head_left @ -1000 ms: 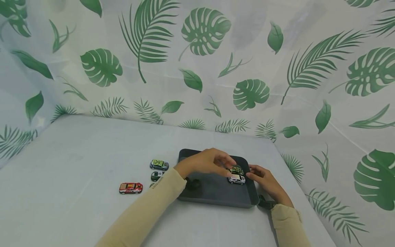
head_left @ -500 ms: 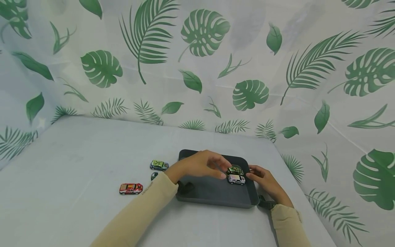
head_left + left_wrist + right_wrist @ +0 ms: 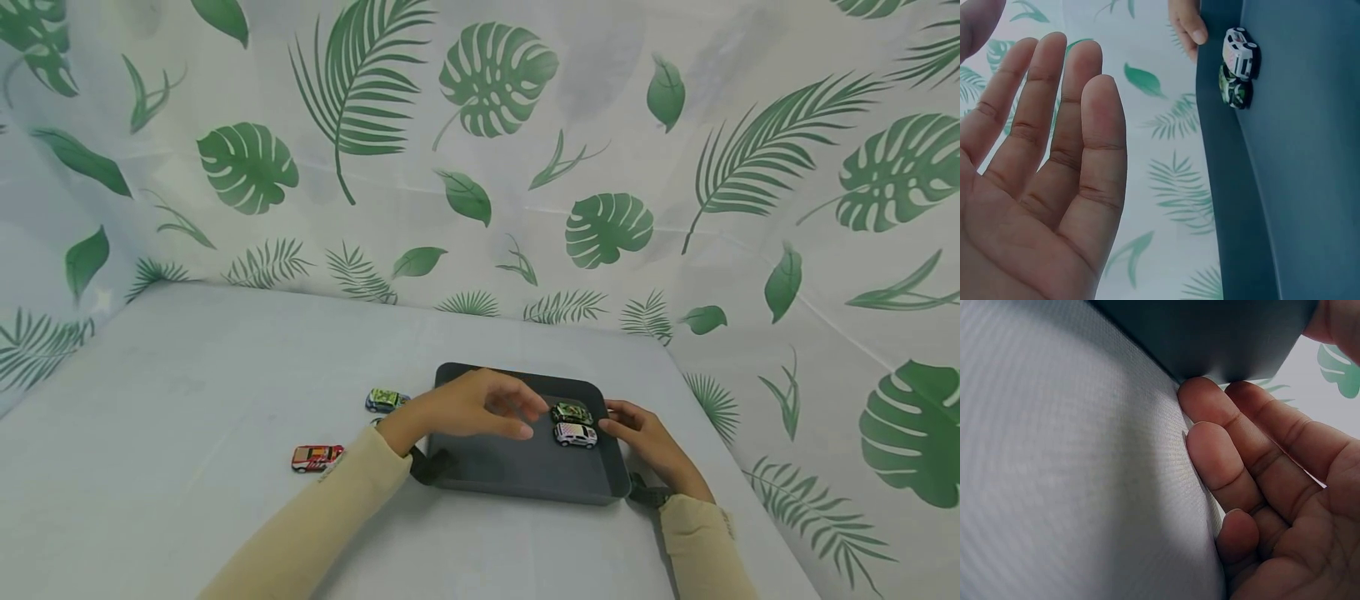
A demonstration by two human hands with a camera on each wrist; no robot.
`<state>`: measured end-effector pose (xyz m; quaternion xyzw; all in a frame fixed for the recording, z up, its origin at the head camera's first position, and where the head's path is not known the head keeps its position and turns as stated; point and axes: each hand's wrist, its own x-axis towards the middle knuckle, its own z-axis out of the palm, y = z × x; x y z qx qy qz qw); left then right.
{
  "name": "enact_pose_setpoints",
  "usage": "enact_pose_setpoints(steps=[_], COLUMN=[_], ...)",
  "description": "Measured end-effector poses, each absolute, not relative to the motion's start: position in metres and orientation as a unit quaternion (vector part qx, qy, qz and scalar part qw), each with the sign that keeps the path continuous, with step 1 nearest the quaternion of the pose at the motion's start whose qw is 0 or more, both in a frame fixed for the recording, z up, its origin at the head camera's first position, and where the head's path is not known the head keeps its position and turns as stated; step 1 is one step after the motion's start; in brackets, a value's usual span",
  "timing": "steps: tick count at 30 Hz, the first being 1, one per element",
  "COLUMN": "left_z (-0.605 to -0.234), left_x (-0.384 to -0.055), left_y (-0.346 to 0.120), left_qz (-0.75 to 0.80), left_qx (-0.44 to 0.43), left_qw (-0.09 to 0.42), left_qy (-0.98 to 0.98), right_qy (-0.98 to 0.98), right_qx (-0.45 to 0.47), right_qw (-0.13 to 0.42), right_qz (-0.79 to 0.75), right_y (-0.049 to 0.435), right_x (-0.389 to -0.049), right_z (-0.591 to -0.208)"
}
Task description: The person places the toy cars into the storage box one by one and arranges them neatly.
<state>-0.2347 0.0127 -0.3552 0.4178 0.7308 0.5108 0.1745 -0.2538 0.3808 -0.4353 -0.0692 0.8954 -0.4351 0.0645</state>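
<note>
- The white toy car with pink pattern (image 3: 576, 435) stands inside the tray, at its three o'clock side.
- Just beside it, toward two o'clock, is the green camouflage toy car (image 3: 572, 413); if they touch, I cannot tell.
- Both are on the floor of the dark grey rectangular tray (image 3: 517, 467).
- The left hand (image 3: 474, 405) reaches over the tray from nine o'clock; its thumb and fingers are apart and hold nothing.
- The right hand (image 3: 647, 437) is at three o'clock of the tray: its fingertips touch the outer wall, the thumb lies at the rim, and the fingers are not closed.
- Outside, at nine o'clock, is a red toy car (image 3: 316, 458); between nine and ten, a yellow-green and blue one (image 3: 386, 401).
- Beige sleeves (image 3: 300, 508) cover the arms.
- Below is a white tabletop (image 3: 225, 383); at twelve o'clock hangs leaf-printed white cloth (image 3: 397, 217).
</note>
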Motion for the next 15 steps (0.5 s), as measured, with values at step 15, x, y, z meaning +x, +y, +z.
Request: enact_pose_setpoints(steps=[15], left_z=[-0.361], left_x=[-0.223], left_y=[-0.013], left_qz=[0.526], left_qx=[0.402], left_qw=[0.164], left_qy=[0.731], right_qy=[0.893], right_qx=[-0.073], right_qw=[0.063], right_qz=[-0.439], right_y=[0.382], right_x=[-0.255], right_z=[-0.436])
